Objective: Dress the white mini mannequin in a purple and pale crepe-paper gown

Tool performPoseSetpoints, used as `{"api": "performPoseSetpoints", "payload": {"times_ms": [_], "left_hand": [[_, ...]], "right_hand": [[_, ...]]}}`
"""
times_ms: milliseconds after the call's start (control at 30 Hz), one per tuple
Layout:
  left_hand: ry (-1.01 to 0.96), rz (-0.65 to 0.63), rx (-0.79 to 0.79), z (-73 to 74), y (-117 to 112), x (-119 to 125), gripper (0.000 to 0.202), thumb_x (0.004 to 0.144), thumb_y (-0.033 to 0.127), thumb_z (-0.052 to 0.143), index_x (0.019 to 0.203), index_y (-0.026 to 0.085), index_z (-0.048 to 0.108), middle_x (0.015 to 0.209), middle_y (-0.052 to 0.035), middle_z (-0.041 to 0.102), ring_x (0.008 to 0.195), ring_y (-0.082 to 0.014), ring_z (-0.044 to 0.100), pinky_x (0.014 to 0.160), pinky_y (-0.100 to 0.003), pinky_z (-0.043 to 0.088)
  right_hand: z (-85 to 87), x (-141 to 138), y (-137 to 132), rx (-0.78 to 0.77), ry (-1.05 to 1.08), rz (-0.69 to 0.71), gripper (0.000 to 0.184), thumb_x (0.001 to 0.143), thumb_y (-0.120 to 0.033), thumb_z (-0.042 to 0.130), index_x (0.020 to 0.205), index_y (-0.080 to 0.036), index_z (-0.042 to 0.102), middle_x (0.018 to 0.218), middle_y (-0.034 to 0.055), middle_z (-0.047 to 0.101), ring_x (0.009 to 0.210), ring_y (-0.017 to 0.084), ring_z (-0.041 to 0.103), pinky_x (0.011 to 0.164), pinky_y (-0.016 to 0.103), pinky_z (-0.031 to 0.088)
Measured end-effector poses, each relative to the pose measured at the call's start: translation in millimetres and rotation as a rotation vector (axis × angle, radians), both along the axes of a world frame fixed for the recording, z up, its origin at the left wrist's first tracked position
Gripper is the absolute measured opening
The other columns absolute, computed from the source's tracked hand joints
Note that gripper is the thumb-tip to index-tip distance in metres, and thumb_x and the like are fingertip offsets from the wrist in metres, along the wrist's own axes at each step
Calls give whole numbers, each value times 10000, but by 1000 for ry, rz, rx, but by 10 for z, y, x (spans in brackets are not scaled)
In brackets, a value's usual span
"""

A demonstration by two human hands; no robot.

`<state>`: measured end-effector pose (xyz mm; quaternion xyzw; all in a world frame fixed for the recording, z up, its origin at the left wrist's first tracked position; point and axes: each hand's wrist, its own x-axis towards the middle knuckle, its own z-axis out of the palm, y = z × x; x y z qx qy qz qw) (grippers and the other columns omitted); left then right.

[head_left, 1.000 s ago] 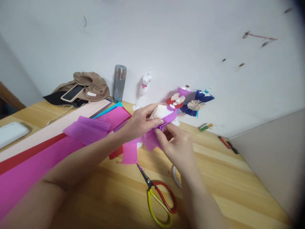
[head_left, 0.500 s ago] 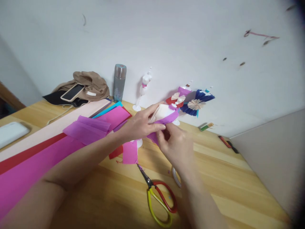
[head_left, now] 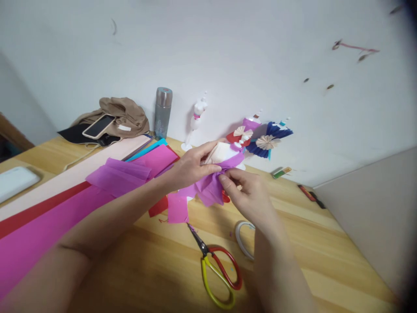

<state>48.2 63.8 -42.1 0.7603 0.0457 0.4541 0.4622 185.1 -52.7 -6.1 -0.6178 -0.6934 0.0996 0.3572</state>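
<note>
Purple tissue paper (head_left: 208,191) is bunched into a pleated skirt shape, held in the air above the middle of the tabletop (head_left: 309,243), nearer its far edge by the wall. The right hand (head_left: 247,195) pinches the gathered top between thumb and forefinger, its fingers (head_left: 228,179) closed on the folds. The left hand (head_left: 189,169) is clenched around a cream form (head_left: 222,153), with its thumb pressing the purple tissue paper against it.

The sheet looks thin and soft. A hard tug from the right pinch could tear it at the gathers. If the left thumb eases, the pleats could spring open and slide off the form.

Just below lie a pink scrap (head_left: 177,208) and a ring of tape (head_left: 243,240). The scissors (head_left: 217,268) are toward the near edge with their blades pointing at the hands, so a dropped wrist could catch them. Long paper sheets (head_left: 48,217) run along the left edge.
</note>
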Motion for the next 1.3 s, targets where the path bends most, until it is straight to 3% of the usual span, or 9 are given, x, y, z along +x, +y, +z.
{"api": "performPoseSetpoints", "payload": {"times_ms": [200,433,633,833,1100,1300], "left_hand": [[-6,-4,-21,7,7,8,597,794,240,660,1372,186,522,1348,-108,597,1235,-252,561,1071,-383,417],[-3,-1,-11,16,6,3,618,790,239,661,1386,180,510,1387,-119,567,1279,-264,532,1097,-398,399],[-24,-14,-29,-5,39,11,636,796,261,663,1401,168,488,1386,-131,563,1265,-249,545,1067,-370,431],[-17,-12,-42,-24,74,6,625,790,251,666,1390,186,504,1351,-120,589,1232,-243,566,1037,-358,449],[10,-101,-111,28,120,-35,579,763,177,663,1334,179,564,1238,-101,651,1142,-234,605,958,-330,481],[22,-120,-81,33,109,-47,581,776,157,652,1349,184,557,1246,-100,649,1139,-236,609,947,-323,488]], "right_hand": [[-41,141,44,-77,158,62,314,848,-367,520,581,-201,514,519,-6,526,501,129,476,492,266,353],[-77,216,104,-50,219,0,172,776,-299,584,645,-194,550,573,-10,555,539,130,490,521,272,383],[-34,232,136,-5,375,13,148,757,-323,606,677,-205,569,622,-11,567,583,138,521,573,286,423],[-110,250,196,-9,467,35,143,724,-323,685,695,-211,601,666,1,602,615,143,537,612,306,456],[-83,302,200,-43,630,7,137,694,-284,690,657,-211,580,534,-45,550,421,88,448,426,245,353],[-249,208,370,30,804,6,114,693,-272,688,718,-211,594,523,-43,569,462,94,485,460,238,363]]}}
